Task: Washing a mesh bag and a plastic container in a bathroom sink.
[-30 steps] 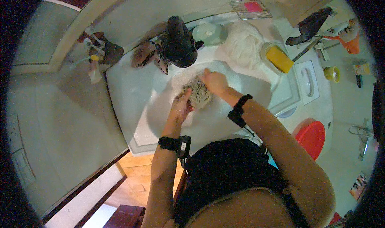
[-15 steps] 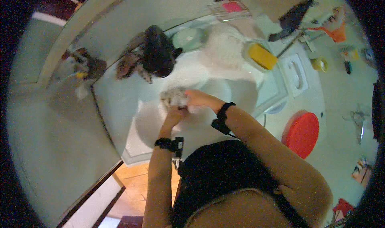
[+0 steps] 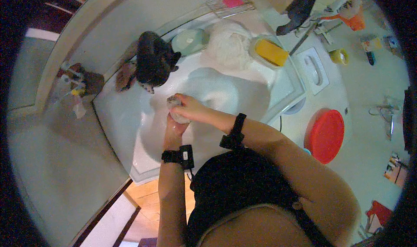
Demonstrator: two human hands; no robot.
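Over the white basin [image 3: 143, 160], both my hands are closed on a small, wet-looking grey-white wad [image 3: 179, 115], perhaps cloth. My left hand [image 3: 175, 129] holds it from below, its fingers mostly hidden. From the right, my right hand [image 3: 190, 108] wraps over it, fingers around its upper end. The wad's exact kind cannot be made out. Beyond my hands, a dark bundle [image 3: 155, 58] lies at the basin's far left, beside a brownish, patterned piece [image 3: 126, 75]. A fluffy white heap [image 3: 230, 45] sits at the far side.
A pale green round dish [image 3: 190, 41] stands between the dark bundle and white heap. Right of the heap, a clear tub holds a yellow block [image 3: 271, 52]. A wire rack [image 3: 234, 6] lies behind. At right are a white soap-dish-like fixture [image 3: 315, 71] and a red round tub [image 3: 328, 136].
The wad was loose and spread between my hands; now it is gathered into a compact, elongated lump. My right hand has come over it. The whole view has shifted slightly.
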